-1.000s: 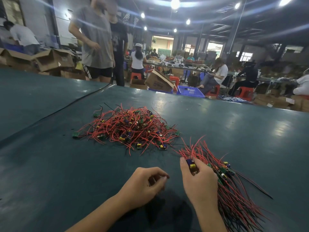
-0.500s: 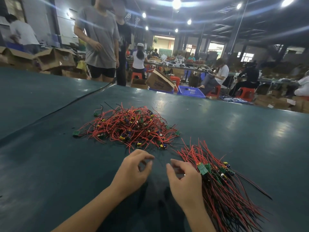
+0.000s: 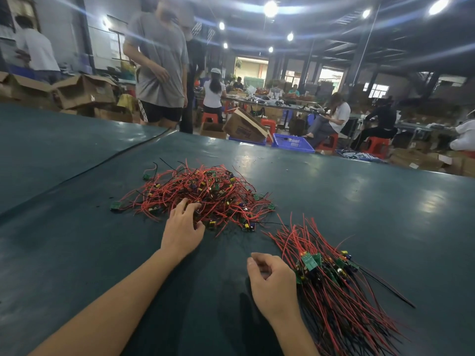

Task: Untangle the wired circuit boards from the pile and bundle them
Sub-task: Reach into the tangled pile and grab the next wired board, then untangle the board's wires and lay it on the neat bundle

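Left hand (image 3: 183, 231) is out ahead, its spread fingers (image 3: 180, 205) dug into the near edge of the tangled pile of small green circuit boards with red and black wires (image 3: 218, 191). The fingertips are buried among the wires, so I cannot tell whether they have pinched one or only touch. The pile spreads away from that hand across the dark teal bench (image 3: 359, 201), with a stray green board (image 3: 115, 206) lying off to the hand's left at the end of its wires. Right hand (image 3: 273, 286) sits nearer the body, knuckles up, fingers loosely curled with nothing in them. Just to its right, touching its outer edge, lies the sorted bundle of wired boards (image 3: 334, 304), wires laid roughly parallel and fanning out at both ends, with one flat green board (image 3: 309, 262) on top, beside the knuckles. Far beyond both hands, past the bench edge, a blue plastic crate (image 3: 293, 143) sits on the floor, and a person in a grey T-shirt (image 3: 159, 60) stands.
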`<action>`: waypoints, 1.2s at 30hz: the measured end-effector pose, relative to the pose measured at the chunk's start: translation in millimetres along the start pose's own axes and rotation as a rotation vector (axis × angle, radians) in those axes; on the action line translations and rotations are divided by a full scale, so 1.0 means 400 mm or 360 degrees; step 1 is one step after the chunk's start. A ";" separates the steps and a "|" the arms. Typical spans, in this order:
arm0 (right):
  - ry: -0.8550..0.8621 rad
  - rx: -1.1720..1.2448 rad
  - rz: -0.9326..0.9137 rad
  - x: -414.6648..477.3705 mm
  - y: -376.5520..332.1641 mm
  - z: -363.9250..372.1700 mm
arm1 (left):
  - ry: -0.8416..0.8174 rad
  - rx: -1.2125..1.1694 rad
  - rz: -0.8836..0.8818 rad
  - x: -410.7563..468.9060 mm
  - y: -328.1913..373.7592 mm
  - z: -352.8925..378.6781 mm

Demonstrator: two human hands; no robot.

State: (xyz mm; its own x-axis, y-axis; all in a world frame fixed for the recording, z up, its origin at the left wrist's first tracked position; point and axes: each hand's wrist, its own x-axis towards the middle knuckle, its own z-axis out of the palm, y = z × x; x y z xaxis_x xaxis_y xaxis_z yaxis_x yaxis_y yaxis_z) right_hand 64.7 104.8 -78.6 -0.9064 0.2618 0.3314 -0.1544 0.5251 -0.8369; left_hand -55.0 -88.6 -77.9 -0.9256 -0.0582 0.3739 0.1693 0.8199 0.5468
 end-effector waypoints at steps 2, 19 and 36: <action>-0.0017 -0.0006 -0.0012 -0.002 0.002 -0.003 | -0.0054 0.0001 -0.0079 0.013 -0.006 0.003; -0.0044 0.0028 -0.0010 0.000 0.000 -0.004 | 0.0361 -0.0814 -0.0055 -0.083 0.017 -0.029; -0.0423 0.0593 0.0130 -0.033 -0.066 0.004 | 0.0097 -0.1943 -0.0084 -0.191 0.178 -0.047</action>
State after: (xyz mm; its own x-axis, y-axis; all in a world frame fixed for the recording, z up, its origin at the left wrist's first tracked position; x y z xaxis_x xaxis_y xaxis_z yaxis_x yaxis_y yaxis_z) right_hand 80.1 86.3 -61.8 -0.9833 0.0482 0.1757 -0.1651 0.1719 -0.9712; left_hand 34.1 -36.5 -53.4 -0.9291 -0.1290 0.3465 0.3688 -0.2549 0.8939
